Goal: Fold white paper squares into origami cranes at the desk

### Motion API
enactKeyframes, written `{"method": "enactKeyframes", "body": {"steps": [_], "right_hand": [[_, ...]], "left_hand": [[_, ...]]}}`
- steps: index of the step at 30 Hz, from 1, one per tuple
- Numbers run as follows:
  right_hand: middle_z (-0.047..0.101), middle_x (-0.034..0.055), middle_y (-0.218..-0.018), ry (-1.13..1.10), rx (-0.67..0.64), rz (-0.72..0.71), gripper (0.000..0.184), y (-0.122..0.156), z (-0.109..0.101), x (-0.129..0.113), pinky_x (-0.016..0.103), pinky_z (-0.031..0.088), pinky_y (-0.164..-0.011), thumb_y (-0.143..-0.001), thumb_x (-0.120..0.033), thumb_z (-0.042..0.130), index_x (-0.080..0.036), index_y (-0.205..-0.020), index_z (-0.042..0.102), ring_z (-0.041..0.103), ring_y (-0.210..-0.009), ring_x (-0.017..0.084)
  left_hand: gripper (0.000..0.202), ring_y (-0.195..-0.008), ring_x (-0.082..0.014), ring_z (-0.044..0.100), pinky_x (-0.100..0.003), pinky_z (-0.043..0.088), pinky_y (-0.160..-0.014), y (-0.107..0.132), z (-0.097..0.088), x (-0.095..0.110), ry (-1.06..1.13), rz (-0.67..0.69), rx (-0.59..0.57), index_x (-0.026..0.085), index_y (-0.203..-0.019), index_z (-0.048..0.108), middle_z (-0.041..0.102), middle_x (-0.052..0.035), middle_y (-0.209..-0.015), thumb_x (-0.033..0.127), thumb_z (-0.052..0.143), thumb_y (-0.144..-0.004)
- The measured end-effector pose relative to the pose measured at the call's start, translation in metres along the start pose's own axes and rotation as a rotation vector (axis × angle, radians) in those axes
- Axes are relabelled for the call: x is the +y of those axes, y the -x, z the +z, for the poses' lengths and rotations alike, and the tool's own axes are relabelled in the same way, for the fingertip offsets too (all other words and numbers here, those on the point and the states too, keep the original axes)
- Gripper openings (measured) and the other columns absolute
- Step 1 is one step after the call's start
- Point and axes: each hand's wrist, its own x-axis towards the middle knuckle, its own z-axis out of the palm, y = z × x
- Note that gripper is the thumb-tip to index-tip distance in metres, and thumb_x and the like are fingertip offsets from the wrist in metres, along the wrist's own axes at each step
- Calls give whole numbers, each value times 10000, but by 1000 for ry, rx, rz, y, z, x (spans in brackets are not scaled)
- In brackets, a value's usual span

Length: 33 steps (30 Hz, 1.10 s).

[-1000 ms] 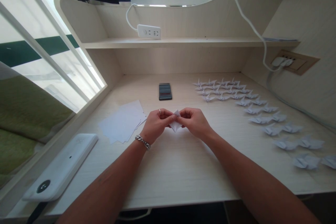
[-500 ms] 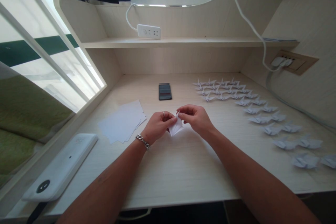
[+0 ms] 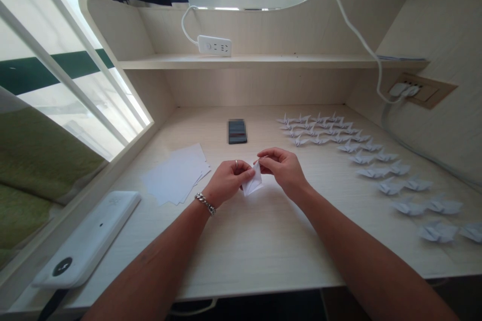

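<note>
A folded piece of white paper [image 3: 252, 183] stands tilted above the desk, its narrow tip pointing up. My left hand [image 3: 227, 182] grips its lower left side, with a ring on one finger and a chain bracelet [image 3: 205, 204] on the wrist. My right hand [image 3: 282, 169] pinches the upper edge of the paper with its fingertips. Just left of my left hand lies a loose stack of blank white paper squares [image 3: 175, 173], not touched.
Several rows of white origami cranes [image 3: 361, 158] cover the right of the pale wooden desk [image 3: 248, 246]. A phone [image 3: 237, 131] lies at the back. A white rectangular device [image 3: 86, 239] sits at the front left. A power strip [image 3: 214, 46] stands on the shelf above.
The paper has narrowed into a slimmer, more tilted fold. My right hand has shifted slightly right and up, its fingers now at the paper's upper edge.
</note>
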Motion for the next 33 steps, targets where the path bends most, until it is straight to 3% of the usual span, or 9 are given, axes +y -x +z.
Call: {"method": "enactKeyframes", "body": {"steps": [6,11,18,24,29,33], "right_hand": [[684,23,-718,96,-147,-59,334,0,-3,3,290,516,-636,-632,-298,780,-156,-917,678,635,-682,159],[665,16,-677,87,-105,-81,231,-1,-2,7,293,508,-615,-653,-316,761,-158,-793,666,614,-636,151],[667,17,-705,129,-139,-91,289,-1,-4,6,304,508,-633,-705,-350,724,-169,-920,656,617,-666,161],[603,-10,-649,263,-85,-184,174,-1,-4,7,271,431,-581,-698,-301,723,-180,-816,681,548,-612,134],[674,37,-782,247,-29,-202,262,-2,-4,7,297,491,-681,-720,-327,716,-182,-934,672,632,-754,177],[721,69,-877,192,-156,-105,355,-2,-3,10,335,526,-755,-654,-328,776,-177,-955,664,678,-851,219]], "left_hand": [[293,-518,-105,469,-233,350,-501,-1,-1,-2,-106,35,3,140,-688,652,576,-3,-583,428,651,-744],[269,-531,-110,489,-230,358,-505,1,1,1,-109,51,-19,139,-691,662,593,-8,-592,404,659,-743],[233,-515,-106,517,-228,410,-501,1,3,0,-24,23,3,134,-699,656,599,-9,-584,362,686,-730],[200,-567,-114,573,-240,480,-535,1,5,-1,107,2,-5,125,-759,655,627,-18,-651,285,744,-679],[219,-617,-124,610,-250,513,-564,0,7,1,173,16,28,114,-804,638,652,-27,-716,204,765,-650],[260,-642,-125,625,-250,513,-600,-2,5,0,177,67,98,110,-845,634,675,-39,-746,217,777,-656]]}}
